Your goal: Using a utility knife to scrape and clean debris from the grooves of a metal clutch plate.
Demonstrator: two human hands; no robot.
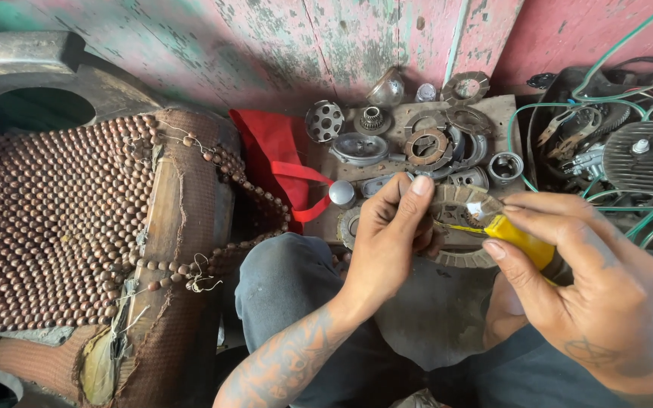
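Note:
My left hand [388, 230] grips a round, worn clutch plate [456, 230] with friction pads, holding it above my lap. My right hand [591, 291] pinches a small yellow tube [519, 238], its tip touching the upper face of the plate. Both hands sit close together at centre right. Part of the plate is hidden behind my left fingers.
A wooden board [502, 113] against the pink wall carries several metal discs, gears and rings. A red bag [277, 155] lies beside it. A beaded seat cover [62, 219] fills the left. Green wires [614, 200] and a finned metal cover [648, 155] crowd the right.

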